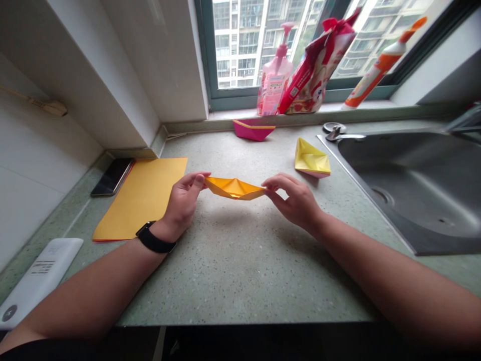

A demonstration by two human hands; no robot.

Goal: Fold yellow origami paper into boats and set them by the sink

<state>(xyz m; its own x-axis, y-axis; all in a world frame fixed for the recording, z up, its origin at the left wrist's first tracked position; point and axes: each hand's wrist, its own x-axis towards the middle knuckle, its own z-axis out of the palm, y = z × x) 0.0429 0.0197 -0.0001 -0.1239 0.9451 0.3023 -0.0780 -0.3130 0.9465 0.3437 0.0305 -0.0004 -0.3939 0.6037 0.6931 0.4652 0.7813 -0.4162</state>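
Note:
An orange folded paper boat (236, 188) is held level above the counter, stretched between my two hands. My left hand (185, 196) pinches its left tip between thumb and fingers, and a black watch sits on that wrist. At the opposite tip, my right hand (291, 196) grips the paper with thumb and fingertips. A pink paper boat (254, 131) rests near the window ledge. Off to the right, close to the sink, lies a yellow paper boat (312, 159), its open side showing.
Orange paper sheets (141, 198) lie at left, with a dark phone (111, 177) at their corner. Nearer is a white flat device (41, 278). A steel sink (421, 185) takes up the right. A pink pump bottle (275, 82), red bag (315, 70) and orange-white bottle (376, 72) line the sill.

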